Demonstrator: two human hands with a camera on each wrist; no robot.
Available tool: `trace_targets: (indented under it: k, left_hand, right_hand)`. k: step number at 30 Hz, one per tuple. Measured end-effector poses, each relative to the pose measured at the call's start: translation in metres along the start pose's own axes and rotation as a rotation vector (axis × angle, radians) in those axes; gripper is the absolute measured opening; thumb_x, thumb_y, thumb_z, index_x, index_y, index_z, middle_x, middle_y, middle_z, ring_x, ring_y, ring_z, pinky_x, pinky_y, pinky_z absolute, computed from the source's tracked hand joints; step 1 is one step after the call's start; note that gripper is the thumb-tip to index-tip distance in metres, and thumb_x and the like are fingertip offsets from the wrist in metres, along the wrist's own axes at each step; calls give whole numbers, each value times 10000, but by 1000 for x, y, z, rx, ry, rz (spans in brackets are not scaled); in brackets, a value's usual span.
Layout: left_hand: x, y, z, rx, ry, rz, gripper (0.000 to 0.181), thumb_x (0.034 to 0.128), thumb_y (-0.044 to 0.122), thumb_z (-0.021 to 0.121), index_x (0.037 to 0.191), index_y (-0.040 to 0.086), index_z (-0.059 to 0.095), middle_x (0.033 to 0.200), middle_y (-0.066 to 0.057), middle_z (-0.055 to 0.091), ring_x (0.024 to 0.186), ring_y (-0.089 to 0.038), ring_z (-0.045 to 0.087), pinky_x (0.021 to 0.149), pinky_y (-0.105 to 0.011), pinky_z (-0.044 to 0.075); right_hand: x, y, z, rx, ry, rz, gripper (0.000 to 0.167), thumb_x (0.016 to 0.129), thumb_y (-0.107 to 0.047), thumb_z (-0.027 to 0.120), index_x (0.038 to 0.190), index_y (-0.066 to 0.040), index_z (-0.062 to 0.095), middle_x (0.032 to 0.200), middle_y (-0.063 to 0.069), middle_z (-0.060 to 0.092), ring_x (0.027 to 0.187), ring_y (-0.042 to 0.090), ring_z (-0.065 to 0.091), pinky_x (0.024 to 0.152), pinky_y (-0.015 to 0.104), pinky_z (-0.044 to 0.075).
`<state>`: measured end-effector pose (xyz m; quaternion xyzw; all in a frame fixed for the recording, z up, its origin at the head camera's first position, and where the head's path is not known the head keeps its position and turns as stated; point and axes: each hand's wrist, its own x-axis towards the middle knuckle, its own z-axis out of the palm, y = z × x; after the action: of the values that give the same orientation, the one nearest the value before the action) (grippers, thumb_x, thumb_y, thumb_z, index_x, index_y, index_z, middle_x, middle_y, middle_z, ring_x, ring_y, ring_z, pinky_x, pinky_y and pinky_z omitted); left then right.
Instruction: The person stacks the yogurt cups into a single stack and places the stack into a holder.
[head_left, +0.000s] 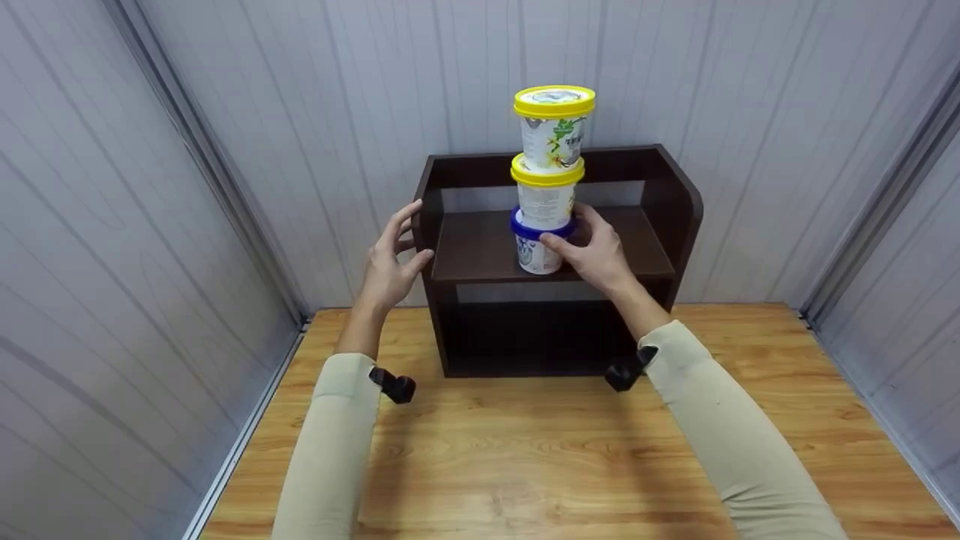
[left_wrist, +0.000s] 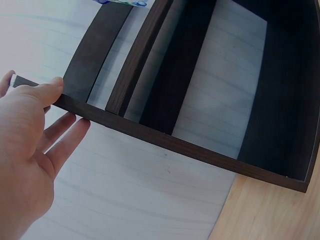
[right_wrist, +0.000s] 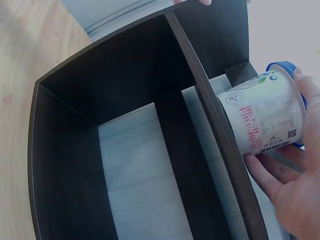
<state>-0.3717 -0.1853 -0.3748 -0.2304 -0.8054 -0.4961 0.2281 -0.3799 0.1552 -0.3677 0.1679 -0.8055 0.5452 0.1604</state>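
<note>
Three white tubs stand stacked near the front edge of the dark brown shelf's upper board (head_left: pixel 474 247) in the head view. The bottom tub (head_left: pixel 534 256) has a blue lid; the middle tub (head_left: pixel 545 204) and the top tub (head_left: pixel 553 140) have yellow lids. With thumb and fingers, my right hand (head_left: pixel 598 259) grips the blue-lidded tub from the right. Printed text and a barcode show on that tub (right_wrist: pixel 270 117) in the right wrist view. My left hand (head_left: pixel 388 271) holds the shelf's left side panel (left_wrist: pixel 165 142), thumb and fingers on opposite faces.
The shelf stands on a wood-patterned floor (head_left: pixel 495 450) against a pale panelled wall (head_left: pixel 390 97). Beneath the upper board is a lower compartment (head_left: pixel 517 337). Further pale walls flank the space, and a black camera (head_left: pixel 397 386) sits on each wrist.
</note>
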Motion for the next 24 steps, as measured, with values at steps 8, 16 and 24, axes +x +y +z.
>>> trace_targets:
  k: [8,16,24]
  left_hand:
    - [1,0,-1,24,11,-5,728,931,57,717,1531,339,418,1534,-21,457,1200,-294,625,942,-447,549]
    - [-1,-1,0,25,17,16,724,928,49,718,1536,305,420,1553,-10,441,1218,-312,610,978,-481,523]
    - [-1,-1,-1,45,9,21,730,942,65,710,1547,325,396,1550,-18,443,1216,-311,612,1005,-489,502]
  right_hand:
    - [0,1,3,14,0,12,789,854,-452,803,1471,-97,463,1360,137,603,1211,260,593,1023,437,476]
    - [-2,1,5,23,3,15,793,869,-452,789,1493,-109,439,1375,132,591,1216,253,586,1035,431,464]
    - [-5,2,4,43,11,4,804,877,-424,788,1517,-123,404,1413,123,553,1259,254,558,1072,439,437]
